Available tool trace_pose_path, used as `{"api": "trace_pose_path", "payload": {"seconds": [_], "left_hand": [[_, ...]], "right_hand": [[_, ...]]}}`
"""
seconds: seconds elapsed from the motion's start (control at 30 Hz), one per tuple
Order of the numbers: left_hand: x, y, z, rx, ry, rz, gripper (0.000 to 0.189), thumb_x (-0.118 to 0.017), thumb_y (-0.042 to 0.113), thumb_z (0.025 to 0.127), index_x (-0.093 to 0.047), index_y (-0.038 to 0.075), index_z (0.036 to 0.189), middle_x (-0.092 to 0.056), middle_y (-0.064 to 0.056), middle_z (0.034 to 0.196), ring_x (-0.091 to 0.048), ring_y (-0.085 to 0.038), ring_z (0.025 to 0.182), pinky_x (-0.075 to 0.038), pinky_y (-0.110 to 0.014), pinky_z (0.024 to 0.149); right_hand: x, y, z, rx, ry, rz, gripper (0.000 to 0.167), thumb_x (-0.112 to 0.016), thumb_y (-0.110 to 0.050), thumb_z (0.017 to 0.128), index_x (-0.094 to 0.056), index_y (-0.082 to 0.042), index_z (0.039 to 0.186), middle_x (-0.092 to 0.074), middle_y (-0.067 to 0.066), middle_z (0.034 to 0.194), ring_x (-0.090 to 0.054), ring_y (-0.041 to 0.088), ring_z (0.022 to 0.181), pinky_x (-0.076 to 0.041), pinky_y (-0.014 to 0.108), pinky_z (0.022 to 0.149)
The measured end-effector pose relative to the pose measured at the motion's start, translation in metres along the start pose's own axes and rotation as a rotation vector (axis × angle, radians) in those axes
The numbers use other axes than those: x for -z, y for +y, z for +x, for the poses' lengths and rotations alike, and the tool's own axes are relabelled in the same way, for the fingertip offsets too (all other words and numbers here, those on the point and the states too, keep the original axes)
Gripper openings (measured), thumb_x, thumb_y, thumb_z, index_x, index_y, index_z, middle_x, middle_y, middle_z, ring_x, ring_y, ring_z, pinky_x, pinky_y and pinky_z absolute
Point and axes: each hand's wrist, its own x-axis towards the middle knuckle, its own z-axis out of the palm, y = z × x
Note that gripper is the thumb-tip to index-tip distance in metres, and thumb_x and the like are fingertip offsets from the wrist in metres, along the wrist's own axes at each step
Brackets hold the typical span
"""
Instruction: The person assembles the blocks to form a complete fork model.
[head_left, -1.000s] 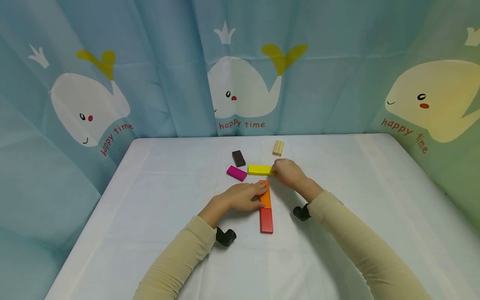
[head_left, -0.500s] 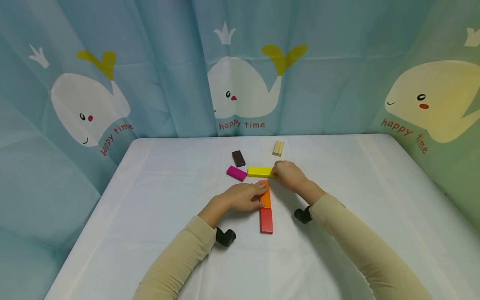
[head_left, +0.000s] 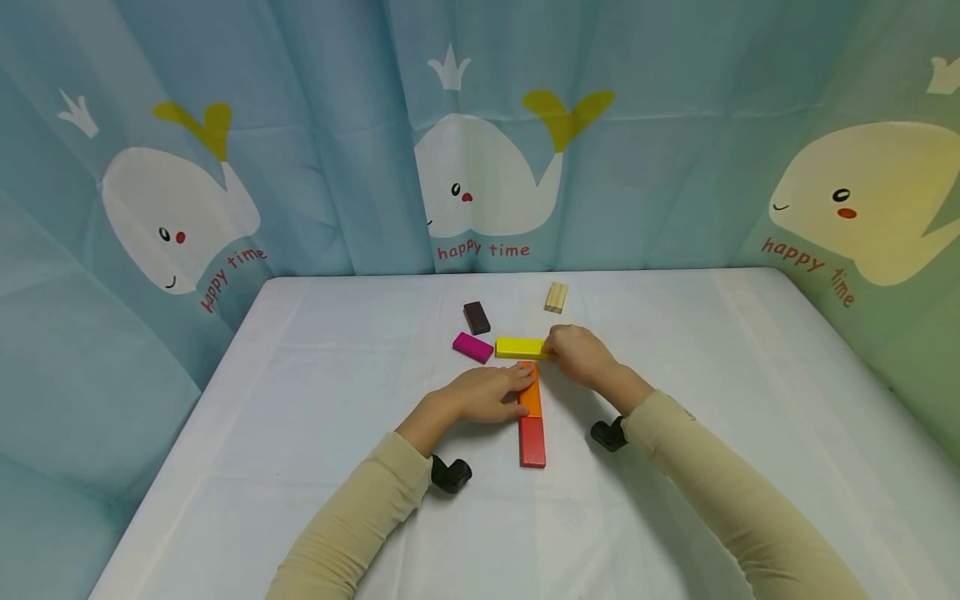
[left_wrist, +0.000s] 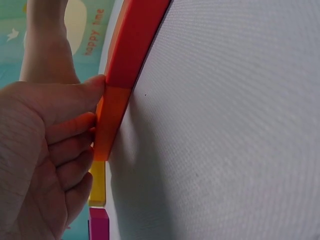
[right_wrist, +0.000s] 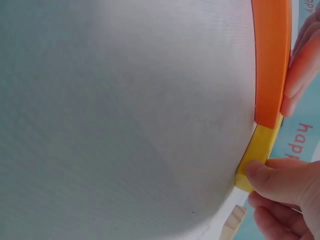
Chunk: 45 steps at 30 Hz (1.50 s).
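- Yellow block (head_left: 517, 347), smooth oblong: right end pinched by right hand (head_left: 583, 357).
- Nearside of grip: orange block (right_wrist: 271, 65), left hand (head_left: 483, 395) on it, fingers extended; red block (head_left: 532, 442) butted end-on.
- Left of grip: magenta block (head_left: 472, 348), dark brown block (head_left: 476, 317).
- Beyond: striped pale wooden block (head_left: 556, 297).

sleeves (head_left: 352, 517): beige, creased, wrist-length | wrist cameras (head_left: 452, 475): black, rounded, one per arm

The right grip (head_left: 581, 357) has drawn the yellow block (head_left: 517, 348) closer to the orange block (head_left: 533, 398).
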Motion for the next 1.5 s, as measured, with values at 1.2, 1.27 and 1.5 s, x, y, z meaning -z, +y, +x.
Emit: {"api": "trace_pose_path", "payload": {"seconds": [1.2,1.27,1.5], "left_hand": [[0.002,0.002,-0.001,-0.009,0.005,0.008,0.057,-0.051,0.037,0.092,-0.035,0.014,0.142,-0.026,0.003,0.148,-0.021,-0.009,0.134,-0.024,-0.027,0.106],[0.002,0.003,-0.001,-0.009,0.004,0.007,0.057,-0.051,0.037,0.092,-0.035,0.014,0.142,-0.026,0.003,0.148,-0.021,-0.009,0.134,-0.024,-0.027,0.106],[0.002,0.004,-0.002,-0.010,0.006,-0.007,0.057,-0.051,0.036,0.092,-0.035,0.013,0.142,-0.027,0.003,0.148,-0.021,-0.009,0.134,-0.024,-0.028,0.106]], "right_hand": [[0.001,-0.003,-0.009,0.047,0.037,0.013,0.005,-0.069,0.001,0.078,-0.071,-0.002,0.075,-0.053,0.003,0.066,-0.046,0.016,0.058,-0.047,0.029,0.058],[0.000,-0.003,-0.010,0.046,0.040,0.012,0.005,-0.070,0.001,0.078,-0.071,-0.001,0.075,-0.053,0.003,0.065,-0.046,0.016,0.058,-0.047,0.028,0.058],[-0.002,-0.003,-0.010,0.031,0.035,0.016,0.003,-0.070,-0.001,0.079,-0.072,0.001,0.078,-0.054,0.003,0.068,-0.048,0.016,0.060,-0.049,0.028,0.062]]}}
